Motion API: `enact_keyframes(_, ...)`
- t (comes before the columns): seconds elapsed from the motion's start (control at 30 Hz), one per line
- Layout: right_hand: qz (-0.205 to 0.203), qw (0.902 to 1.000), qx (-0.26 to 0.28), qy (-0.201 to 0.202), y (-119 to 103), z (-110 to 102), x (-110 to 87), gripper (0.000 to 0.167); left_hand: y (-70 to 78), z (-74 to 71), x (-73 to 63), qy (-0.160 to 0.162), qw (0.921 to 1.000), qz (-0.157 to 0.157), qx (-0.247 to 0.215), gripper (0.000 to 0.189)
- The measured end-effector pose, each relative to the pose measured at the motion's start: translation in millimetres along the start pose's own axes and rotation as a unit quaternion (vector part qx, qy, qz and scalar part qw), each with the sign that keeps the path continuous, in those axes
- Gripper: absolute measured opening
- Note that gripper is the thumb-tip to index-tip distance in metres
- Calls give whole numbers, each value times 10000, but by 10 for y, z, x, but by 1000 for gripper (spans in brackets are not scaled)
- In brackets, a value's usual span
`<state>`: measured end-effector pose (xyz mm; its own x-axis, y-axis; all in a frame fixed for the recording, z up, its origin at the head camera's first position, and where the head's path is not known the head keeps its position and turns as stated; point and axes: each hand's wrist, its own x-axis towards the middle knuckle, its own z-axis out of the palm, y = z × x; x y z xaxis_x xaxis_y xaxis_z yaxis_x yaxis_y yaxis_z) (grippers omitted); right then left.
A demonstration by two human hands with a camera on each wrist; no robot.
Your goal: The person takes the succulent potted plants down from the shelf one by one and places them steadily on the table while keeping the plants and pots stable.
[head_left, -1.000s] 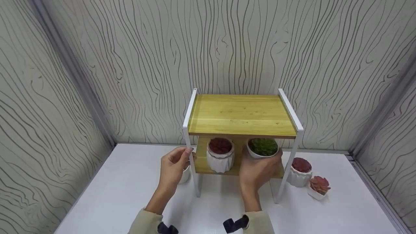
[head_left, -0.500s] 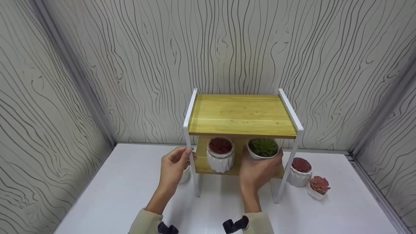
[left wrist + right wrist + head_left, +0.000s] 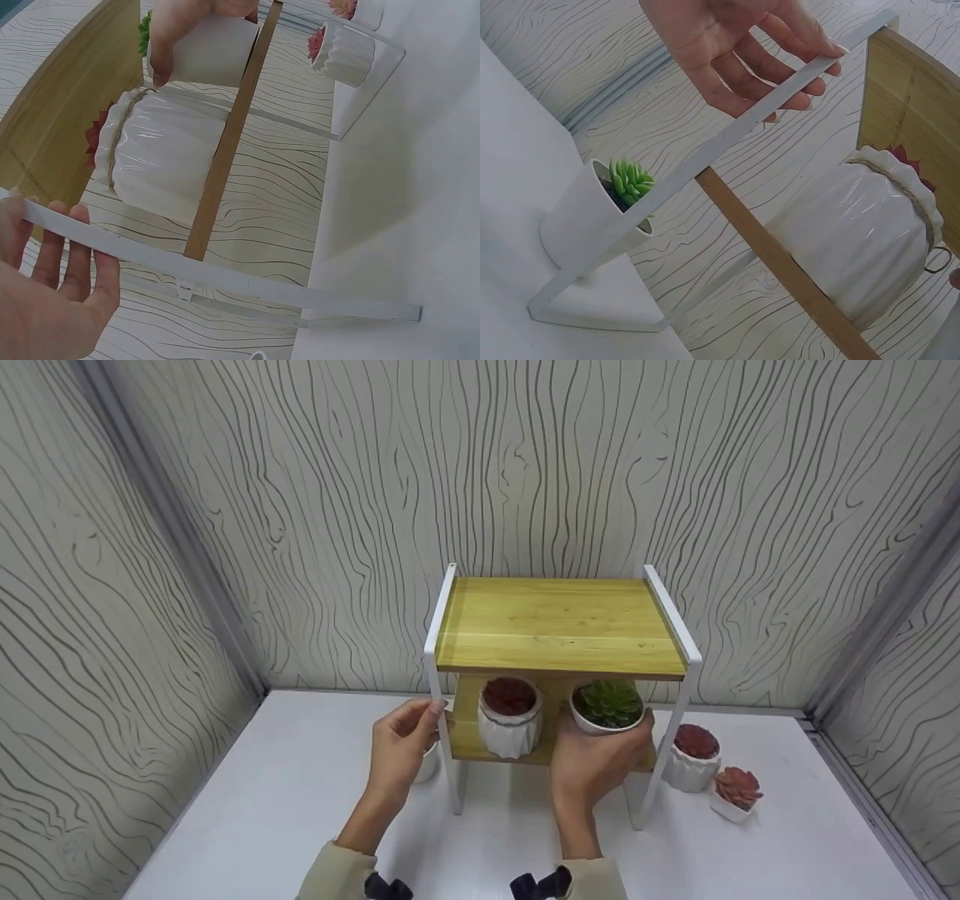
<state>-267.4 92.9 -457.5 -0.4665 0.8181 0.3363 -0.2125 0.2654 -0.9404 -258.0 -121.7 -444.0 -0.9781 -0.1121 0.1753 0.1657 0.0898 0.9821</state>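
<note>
My left hand (image 3: 400,746) holds the white left post of a two-tier wooden shelf (image 3: 559,622), thumb on one side and fingertips on the other. On the lower tier, my right hand (image 3: 600,754) grips a smooth white pot with a green succulent (image 3: 609,705), at the right end. To its left on that tier stands a ruffled white pot with a dark red succulent (image 3: 510,720), with twine round its neck. In the left wrist view, the right hand's fingers wrap the held pot (image 3: 214,52); only a sliver of that hand shows in the right wrist view.
Right of the shelf, another ruffled pot with a red plant (image 3: 691,757) and a small white pot with a pink succulent (image 3: 735,793) stand on the white table (image 3: 262,825). Behind the left post is a white pot with a green succulent (image 3: 577,217). Patterned panels enclose the table.
The pot in my right hand has shifted slightly toward me and lower, and more of its green succulent shows beneath the top board. My left hand stays on the post.
</note>
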Motion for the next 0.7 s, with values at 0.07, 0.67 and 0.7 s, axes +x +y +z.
enact_keyframes(0.07,64,10000,9,13,-13,-12,-14,100,2,0,0,-1,10000,-15,17,29)
enact_keyframes(0.67,182,9998,18,31,-126,-152,-89,100,-3,0,11,9,10000,-75,-23,33)
enact_keyframes(0.7,185,9998,0,40,-128,-158,-94,100,-3,1,12,13,10000,-82,-15,33)
